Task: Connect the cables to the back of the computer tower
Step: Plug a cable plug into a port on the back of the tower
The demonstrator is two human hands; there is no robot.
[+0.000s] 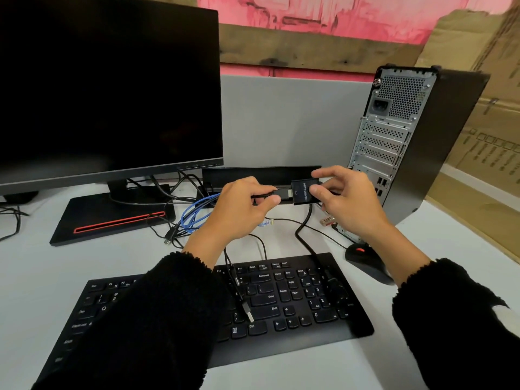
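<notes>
Cable plug point(274, 192) pinched in left hand point(239, 209), adapter point(305, 191) pinched in right hand point(349, 204): keep both level, push straight together, then carry to tower point(408, 142).

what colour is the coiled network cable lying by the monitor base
Blue; the network cable shows best in the head view.

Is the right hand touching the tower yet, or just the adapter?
Apart from the tower. The head view shows the right hand pinching the black adapter in front of the tower's rear panel, with no finger reaching the metal. The left hand holds the cable plug.
</notes>
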